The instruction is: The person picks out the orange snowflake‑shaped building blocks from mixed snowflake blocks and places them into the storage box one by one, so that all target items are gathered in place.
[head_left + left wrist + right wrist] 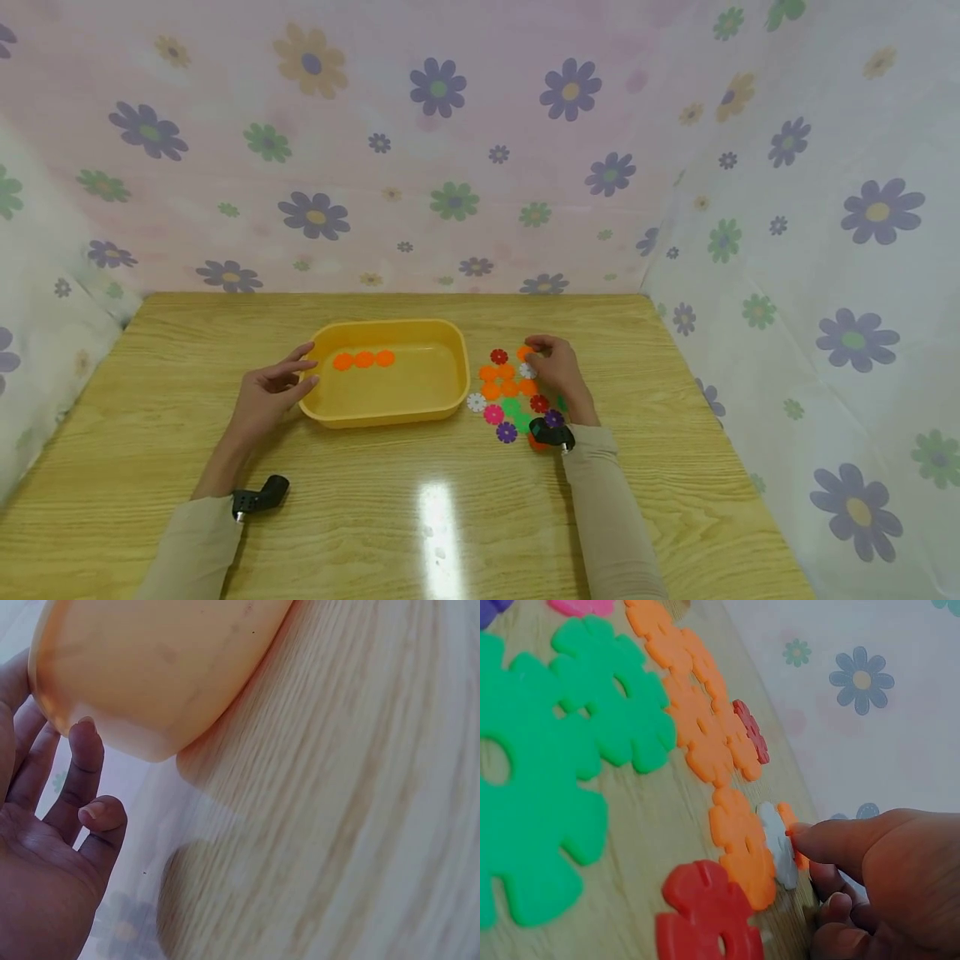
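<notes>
My left hand [264, 398] is at the left end of a yellow plastic basin [390, 419]. Its fingertips touch the rim, and the left wrist view shows the fingers spread loosely against the outer wall. Inside the basin lies a row of three orange interlocking discs [364, 360]. My right hand [557, 367] is over the far right of a group of loose discs, pinching an orange flower-shaped disc [789, 825] between thumb and fingers. Just beside it are a white disc [778, 844] and another orange disc [742, 847] lying flat. Most of the right fingertips are hidden behind the thumb.
Several more discs lie right of the basin, among them red [498, 357], pink [493, 414], green [512, 407], purple [507, 432] and white [476, 402] ones. The wooden table [360, 517] meets flower-printed cloth [405, 200] at its back and sides.
</notes>
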{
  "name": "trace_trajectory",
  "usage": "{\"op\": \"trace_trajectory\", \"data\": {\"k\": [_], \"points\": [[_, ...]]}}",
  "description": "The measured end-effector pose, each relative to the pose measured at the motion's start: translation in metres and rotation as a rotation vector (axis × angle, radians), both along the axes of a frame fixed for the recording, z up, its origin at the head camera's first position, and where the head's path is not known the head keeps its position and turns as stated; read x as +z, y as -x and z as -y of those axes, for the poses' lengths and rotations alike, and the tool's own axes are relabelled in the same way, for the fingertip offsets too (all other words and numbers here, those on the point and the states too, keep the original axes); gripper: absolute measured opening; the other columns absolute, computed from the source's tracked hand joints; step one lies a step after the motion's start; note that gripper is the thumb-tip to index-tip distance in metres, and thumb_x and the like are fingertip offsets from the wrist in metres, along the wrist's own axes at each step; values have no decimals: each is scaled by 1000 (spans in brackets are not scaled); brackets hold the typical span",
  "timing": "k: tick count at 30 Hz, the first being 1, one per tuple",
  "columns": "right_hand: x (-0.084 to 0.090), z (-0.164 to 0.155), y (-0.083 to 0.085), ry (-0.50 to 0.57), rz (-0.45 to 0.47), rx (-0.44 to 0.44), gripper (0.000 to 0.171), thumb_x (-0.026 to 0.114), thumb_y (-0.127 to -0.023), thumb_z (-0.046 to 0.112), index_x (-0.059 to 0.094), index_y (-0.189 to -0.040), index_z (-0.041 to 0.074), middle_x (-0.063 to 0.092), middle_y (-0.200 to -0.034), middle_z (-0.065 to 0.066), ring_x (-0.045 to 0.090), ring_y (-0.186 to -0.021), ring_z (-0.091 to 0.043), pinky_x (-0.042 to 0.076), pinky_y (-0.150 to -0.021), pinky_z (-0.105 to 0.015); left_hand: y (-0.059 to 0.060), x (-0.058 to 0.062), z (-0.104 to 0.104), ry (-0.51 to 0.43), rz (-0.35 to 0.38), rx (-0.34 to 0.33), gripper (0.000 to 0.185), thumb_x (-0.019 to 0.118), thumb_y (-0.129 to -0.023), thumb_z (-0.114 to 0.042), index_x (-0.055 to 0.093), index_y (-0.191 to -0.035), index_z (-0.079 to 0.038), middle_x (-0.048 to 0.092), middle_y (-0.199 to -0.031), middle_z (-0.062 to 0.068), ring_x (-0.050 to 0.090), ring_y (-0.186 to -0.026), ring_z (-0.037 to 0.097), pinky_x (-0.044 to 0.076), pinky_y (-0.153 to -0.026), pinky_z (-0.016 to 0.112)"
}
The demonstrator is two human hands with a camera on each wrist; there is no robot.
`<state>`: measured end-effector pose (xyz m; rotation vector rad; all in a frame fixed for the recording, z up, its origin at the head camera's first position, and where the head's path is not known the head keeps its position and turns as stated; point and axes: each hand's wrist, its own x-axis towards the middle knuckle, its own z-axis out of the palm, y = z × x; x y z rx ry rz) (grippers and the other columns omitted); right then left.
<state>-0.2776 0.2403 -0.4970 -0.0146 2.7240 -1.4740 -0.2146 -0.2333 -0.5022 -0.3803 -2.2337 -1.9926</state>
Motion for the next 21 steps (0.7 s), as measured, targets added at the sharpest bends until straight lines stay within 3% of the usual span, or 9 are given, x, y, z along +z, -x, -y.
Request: {"op": "trace_trajectory", "data": {"k": [5, 11, 17, 21], "points": [[1, -4, -1, 22, -3, 21, 34, 63, -99, 10, 66, -130, -2, 61, -126, -23, 56, -117, -37, 48, -100, -49, 0, -1, 0, 14, 9, 1, 32, 68, -97, -2, 64, -121, 17, 60, -146, -4, 55, -128, -4, 48, -76, 12], [3, -6, -3, 40, -11, 32, 32, 72, -95, 15, 70, -123, -2, 64, -120, -20, 59, -107, -34, 52, -87, -39, 0, 0, 0, 32, 11, 7, 32, 68, -97, -3, 65, -122, 17, 60, -145, -7, 52, -130, -6, 48, -79, 12], [5, -4, -2, -5, 65, 23, 31, 69, -98, 12, 67, -124, -4, 64, -127, -23, 59, -105, -32, 51, -85, -35, -1, 2, 0, 46, 7, 14, 32, 68, -97, -4, 65, -122, 16, 60, -145, -8, 53, -128, -7, 48, -80, 11], [5, -5, -2, -30, 42, 29, 30, 70, -97, 12, 66, -122, -3, 63, -122, -22, 57, -98, -30, 49, -83, -35, -1, 3, 0, 47, 5, 16, 31, 68, -97, -3, 65, -121, 16, 60, -144, -9, 53, -128, -8, 48, -79, 11]]}}
